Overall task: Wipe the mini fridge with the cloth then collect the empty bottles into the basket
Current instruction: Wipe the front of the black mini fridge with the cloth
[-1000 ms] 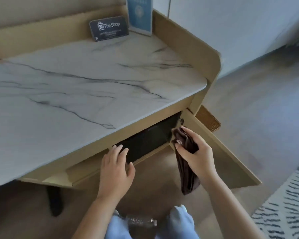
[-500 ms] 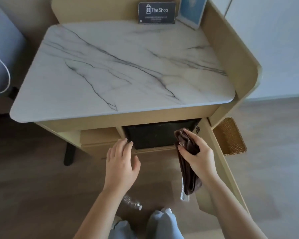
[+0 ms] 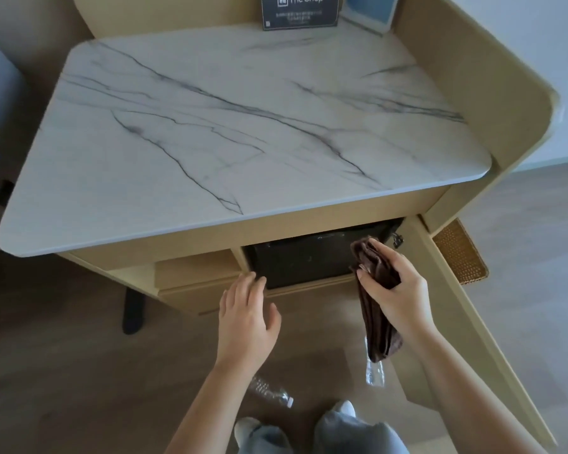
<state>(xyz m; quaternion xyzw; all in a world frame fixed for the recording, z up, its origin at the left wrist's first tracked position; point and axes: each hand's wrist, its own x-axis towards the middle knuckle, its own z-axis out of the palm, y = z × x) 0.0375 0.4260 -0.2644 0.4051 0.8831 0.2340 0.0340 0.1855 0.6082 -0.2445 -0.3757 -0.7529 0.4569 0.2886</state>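
The right hand (image 3: 399, 290) holds a brown cloth (image 3: 376, 299), its grip pinching the folded upper part between thumb and fingers while the rest of the cloth hangs down below the hand. The top of the cloth sits just in front of the right side of the black mini fridge (image 3: 309, 260), which is set in the opening under the marble top of the desk (image 3: 243, 126); whether cloth and fridge touch cannot be told.

The left hand (image 3: 246, 319) is empty, its grip spread with the fingers loosely extended, the fingertips (image 3: 251, 276) near the lower left corner of the fridge opening and the pale wood drawer front (image 3: 194, 276) beside it.

Two clear plastic bottles lie on the wood floor (image 3: 63, 371) near the person's knees: one bottle (image 3: 271, 391) on its side just under the left forearm, the other bottle (image 3: 373, 371) below the hanging end of the cloth, partly hidden by it. A woven basket (image 3: 461, 253) sits on the floor to the right, behind the open cabinet door (image 3: 466, 322), well apart from both bottles.

At the back of the desk stand a dark sign (image 3: 299, 11) reading "The Shop" and a blue card (image 3: 371, 9).
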